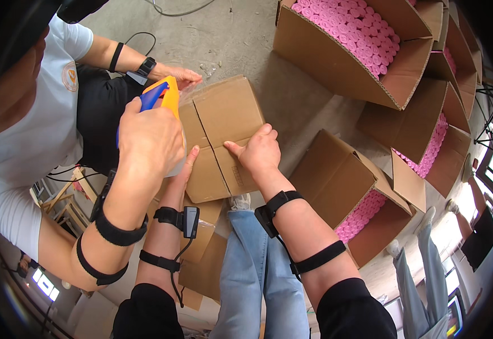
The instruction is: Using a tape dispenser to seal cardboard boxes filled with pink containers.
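Note:
A closed brown cardboard box [228, 116] is held between my hands, its top flaps meeting along a dark seam. My right hand [259, 148] grips its right side, thumb lying on the top. On the near left side, my left hand [188, 168] presses against the box; a co-worker's hand and a tape dispenser partly cover it. That co-worker's fist [150, 138] grips the yellow and blue tape dispenser [170, 97] over the box's left edge. The co-worker's other hand [180, 74] is at the far left corner, by a strip of clear tape [192, 90].
Open cardboard boxes filled with pink rosette-shaped pieces [355, 25] stand along the right, one box [328, 181] close to my right forearm. More cardboard [204, 265] lies below my left forearm. The co-worker [29, 141] sits close on the left. Another person's legs [421, 277] show at lower right.

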Tool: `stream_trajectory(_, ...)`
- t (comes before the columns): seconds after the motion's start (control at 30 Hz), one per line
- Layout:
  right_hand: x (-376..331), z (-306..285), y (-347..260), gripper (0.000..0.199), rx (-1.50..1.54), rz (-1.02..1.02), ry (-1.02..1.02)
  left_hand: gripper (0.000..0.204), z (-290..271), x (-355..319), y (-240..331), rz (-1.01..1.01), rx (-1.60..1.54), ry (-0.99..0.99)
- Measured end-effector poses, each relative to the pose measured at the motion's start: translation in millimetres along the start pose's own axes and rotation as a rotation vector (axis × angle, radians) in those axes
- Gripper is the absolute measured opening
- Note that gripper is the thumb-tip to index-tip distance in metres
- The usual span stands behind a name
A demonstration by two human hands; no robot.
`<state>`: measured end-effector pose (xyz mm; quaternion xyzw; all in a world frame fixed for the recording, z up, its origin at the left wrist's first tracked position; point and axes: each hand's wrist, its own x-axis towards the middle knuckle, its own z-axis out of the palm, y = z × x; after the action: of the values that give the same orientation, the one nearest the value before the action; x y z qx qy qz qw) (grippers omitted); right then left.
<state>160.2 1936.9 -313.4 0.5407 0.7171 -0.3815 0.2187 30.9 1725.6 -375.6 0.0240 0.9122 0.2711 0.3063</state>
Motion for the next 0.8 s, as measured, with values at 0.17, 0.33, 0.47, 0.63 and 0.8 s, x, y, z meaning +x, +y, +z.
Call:
stream_trajectory(0.17, -1, -3, -2, 0.096, 0.012, 0.004, -0.014, 0.072, 0, 8, -18, 0.118, 0.061, -0.021)
stream_trajectory(0.33, 1, -3, 4, 0.096, 0.002, 0.015, -0.009, 0.062, 4, -11, 12, 0.232, -0.076, -0.043)
stream_trajectory(0.47, -1, -3, 1, 0.095, 0.012, 0.018, -0.025, 0.057, -4, -23, 39, 0.324, -0.171, -0.043)
stream_trajectory(0.63, -1, 3, 5, 0.095, 0.02, 0.01, 0.062, 0.044, -26, -26, 69, -0.217, -1.272, -0.319)
stream_trajectory(0.8, -2, 2, -8, 0.094, 0.027, 0.015, 0.054, 0.06, -41, -25, 75, -0.159, -1.25, -0.355)
